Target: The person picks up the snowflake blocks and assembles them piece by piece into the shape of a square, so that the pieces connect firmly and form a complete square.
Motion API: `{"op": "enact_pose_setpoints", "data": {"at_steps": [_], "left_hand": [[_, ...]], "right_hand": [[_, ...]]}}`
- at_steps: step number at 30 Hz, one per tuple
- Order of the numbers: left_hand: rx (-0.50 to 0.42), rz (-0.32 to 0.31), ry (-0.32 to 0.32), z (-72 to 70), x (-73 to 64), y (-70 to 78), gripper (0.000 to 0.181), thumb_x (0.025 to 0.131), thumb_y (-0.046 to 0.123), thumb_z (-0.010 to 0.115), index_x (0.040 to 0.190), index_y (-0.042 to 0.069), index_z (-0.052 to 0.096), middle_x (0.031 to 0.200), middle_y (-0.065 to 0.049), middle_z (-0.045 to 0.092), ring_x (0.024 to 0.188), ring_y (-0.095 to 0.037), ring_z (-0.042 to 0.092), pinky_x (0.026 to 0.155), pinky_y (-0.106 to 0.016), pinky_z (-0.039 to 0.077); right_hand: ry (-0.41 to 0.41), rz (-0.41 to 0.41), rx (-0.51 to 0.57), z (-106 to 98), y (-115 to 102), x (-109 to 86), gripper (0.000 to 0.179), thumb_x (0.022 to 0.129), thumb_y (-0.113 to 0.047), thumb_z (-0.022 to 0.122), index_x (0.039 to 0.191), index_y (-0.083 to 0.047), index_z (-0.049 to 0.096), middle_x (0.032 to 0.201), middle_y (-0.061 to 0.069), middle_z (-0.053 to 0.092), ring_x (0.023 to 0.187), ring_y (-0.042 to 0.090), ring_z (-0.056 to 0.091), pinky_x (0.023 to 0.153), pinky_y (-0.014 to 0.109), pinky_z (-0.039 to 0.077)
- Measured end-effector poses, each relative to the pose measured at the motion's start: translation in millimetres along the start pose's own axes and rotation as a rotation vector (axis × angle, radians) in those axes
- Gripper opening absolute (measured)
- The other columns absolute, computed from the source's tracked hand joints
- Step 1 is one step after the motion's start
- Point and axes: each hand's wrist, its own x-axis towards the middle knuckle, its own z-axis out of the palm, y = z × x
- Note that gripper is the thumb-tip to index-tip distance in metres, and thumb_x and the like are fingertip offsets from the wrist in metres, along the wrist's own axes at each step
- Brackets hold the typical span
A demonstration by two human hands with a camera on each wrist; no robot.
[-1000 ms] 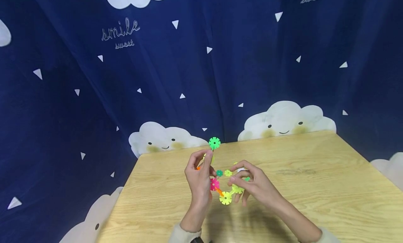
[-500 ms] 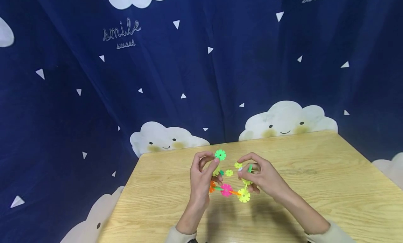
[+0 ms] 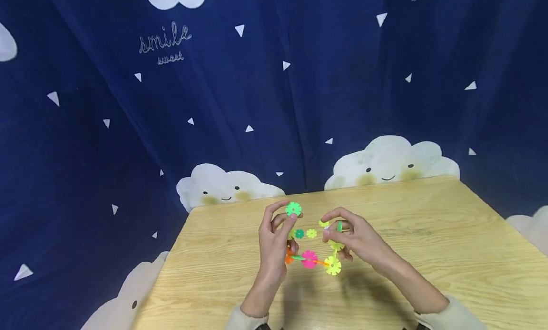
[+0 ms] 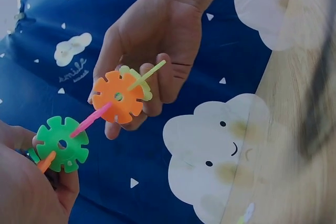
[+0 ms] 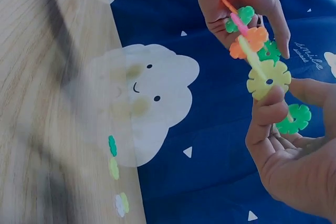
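A chain of notched plastic snowflake discs hangs in the air between my hands. My left hand (image 3: 272,247) pinches it by a green disc (image 3: 293,209) at thumb and fingertips. From there the chain runs low past an orange disc (image 3: 288,255), a pink disc (image 3: 309,259) and a yellow disc (image 3: 332,265). At the other end, my right hand (image 3: 364,237) grips it with curled fingers at another yellow disc (image 5: 268,80), a green disc (image 5: 294,119) beside the fingers. Some linking discs stand edge-on. Fingers hide part of the chain at both ends.
Loose discs lie on the wooden table (image 3: 428,235) behind the chain: a dark green disc (image 3: 299,233), a pale yellow disc (image 3: 311,233), and a white disc (image 5: 120,206) against another yellow one. A dark blue curtain (image 3: 257,82) with clouds hangs past the far edge.
Over the second, both hands moved right and slightly apart, drawing the chain's low stretch rightward. The green disc at the left fingertips came down. In the last half second it shifted slightly left.
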Motion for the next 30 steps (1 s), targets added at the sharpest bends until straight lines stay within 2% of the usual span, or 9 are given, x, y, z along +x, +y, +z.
{"op": "enact_pose_setpoints", "data": {"at_steps": [4, 6, 9, 11, 14, 20, 26, 29, 30], "left_hand": [[-0.011, 0.018, 0.029, -1.4, 0.9, 2.6, 0.040, 0.097, 0.022, 0.074, 0.135, 0.018, 0.060, 0.108, -0.014, 0.073, 0.039, -0.010, 0.044, 0.040, -0.017, 0.041], [-0.015, 0.027, 0.043, -2.5, 1.1, 3.9, 0.040, 0.097, 0.021, 0.074, 0.134, 0.018, 0.060, 0.107, -0.014, 0.073, 0.039, -0.010, 0.044, 0.039, -0.017, 0.041], [-0.024, 0.048, 0.062, -4.9, 1.4, 5.8, 0.039, 0.096, 0.021, 0.075, 0.133, 0.019, 0.061, 0.108, -0.016, 0.073, 0.040, -0.011, 0.045, 0.040, -0.017, 0.040], [-0.029, 0.060, 0.074, -6.9, 1.4, 6.6, 0.039, 0.096, 0.020, 0.075, 0.133, 0.019, 0.062, 0.108, -0.017, 0.073, 0.041, -0.010, 0.046, 0.040, -0.017, 0.040], [-0.038, 0.070, 0.095, -9.9, 1.2, 7.2, 0.040, 0.095, 0.019, 0.076, 0.133, 0.017, 0.062, 0.107, -0.016, 0.074, 0.043, -0.010, 0.047, 0.039, -0.016, 0.039], [-0.035, 0.074, 0.116, -14.6, -1.2, 7.6, 0.040, 0.094, 0.018, 0.077, 0.132, 0.016, 0.064, 0.105, -0.015, 0.073, 0.043, -0.010, 0.046, 0.038, -0.017, 0.038], [-0.016, 0.084, 0.125, -18.8, -2.9, 8.7, 0.037, 0.094, 0.019, 0.076, 0.130, 0.017, 0.065, 0.101, -0.014, 0.072, 0.041, -0.010, 0.045, 0.037, -0.016, 0.038], [-0.010, 0.092, 0.125, -20.7, -1.0, 11.6, 0.038, 0.094, 0.018, 0.076, 0.131, 0.016, 0.066, 0.100, -0.015, 0.072, 0.040, -0.010, 0.045, 0.037, -0.016, 0.037], [-0.007, 0.095, 0.125, -21.7, -0.3, 12.7, 0.039, 0.094, 0.018, 0.076, 0.131, 0.015, 0.066, 0.099, -0.015, 0.072, 0.039, -0.010, 0.045, 0.037, -0.016, 0.037]], "right_hand": [[-0.042, -0.029, 0.000, -4, 4, 3.2, 0.035, 0.108, -0.032, 0.057, 0.130, -0.005, 0.057, 0.103, 0.023, 0.067, 0.066, 0.023, 0.062, 0.047, 0.028, 0.049], [-0.050, -0.041, 0.007, -8, 7, 7.1, 0.040, 0.112, -0.036, 0.045, 0.131, -0.003, 0.057, 0.108, 0.023, 0.066, 0.071, 0.023, 0.064, 0.049, 0.032, 0.053], [-0.025, -0.028, 0.033, -16, 16, 16.6, 0.050, 0.114, -0.041, 0.033, 0.130, 0.000, 0.056, 0.106, 0.022, 0.064, 0.067, 0.023, 0.063, 0.052, 0.035, 0.056], [0.017, -0.007, 0.014, -20, 24, 24.5, 0.049, 0.114, -0.039, 0.035, 0.128, 0.003, 0.057, 0.102, 0.019, 0.063, 0.065, 0.022, 0.061, 0.052, 0.035, 0.056], [0.070, 0.048, -0.049, -26, 43, 37.0, 0.037, 0.113, -0.029, 0.043, 0.124, 0.004, 0.058, 0.094, 0.017, 0.061, 0.062, 0.023, 0.060, 0.051, 0.031, 0.054], [0.159, 0.084, -0.255, -30, 90, 59.3, 0.016, 0.106, -0.003, 0.052, 0.117, 0.003, 0.062, 0.101, 0.023, 0.064, 0.066, 0.031, 0.063, 0.049, 0.030, 0.051], [0.164, 0.065, -0.409, -29, 121, 74.5, 0.021, 0.100, 0.008, 0.056, 0.117, 0.000, 0.065, 0.118, 0.025, 0.064, 0.056, 0.023, 0.060, 0.044, 0.022, 0.044], [0.147, 0.037, -0.500, -30, 127, 79.2, 0.028, 0.095, 0.013, 0.057, 0.120, 0.003, 0.066, 0.125, 0.028, 0.063, 0.056, 0.022, 0.059, 0.045, 0.027, 0.048], [0.149, 0.029, -0.535, -30, 127, 80.3, 0.030, 0.093, 0.013, 0.058, 0.120, 0.003, 0.066, 0.126, 0.027, 0.063, 0.062, 0.023, 0.062, 0.051, 0.030, 0.053]]}}
